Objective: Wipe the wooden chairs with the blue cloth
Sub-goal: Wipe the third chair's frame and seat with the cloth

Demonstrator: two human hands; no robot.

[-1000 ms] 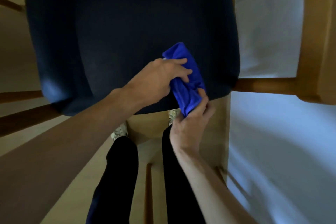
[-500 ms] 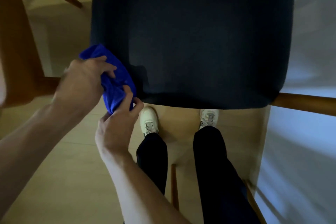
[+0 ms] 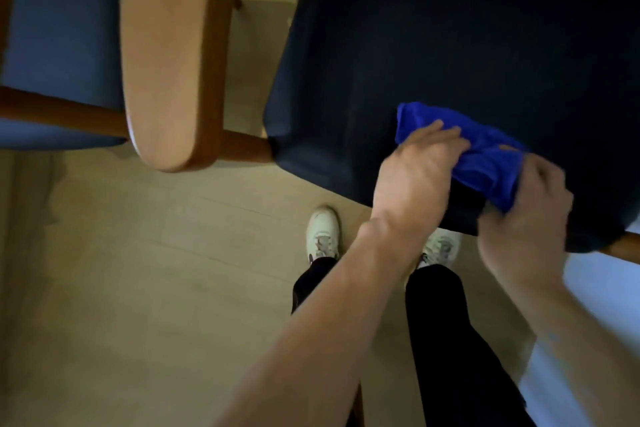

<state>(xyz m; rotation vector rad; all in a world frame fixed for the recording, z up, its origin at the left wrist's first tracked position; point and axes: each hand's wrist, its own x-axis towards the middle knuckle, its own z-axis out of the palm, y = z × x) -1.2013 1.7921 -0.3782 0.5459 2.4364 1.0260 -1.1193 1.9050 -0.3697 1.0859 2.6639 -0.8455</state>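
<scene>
Both hands grip the bunched blue cloth over the near edge of the dark blue chair seat: left hand with fingers curled over its left end, right hand clasping its right end. Below, white sneakers on the wood floor. Farther left, a second chair's wooden armrest beside its blue seat.

Bare forearms — black trousers, white sneakers

Floor: pale wood planks, lower left of the frame.
On it: two chairs at top, white shoes at centre.
</scene>
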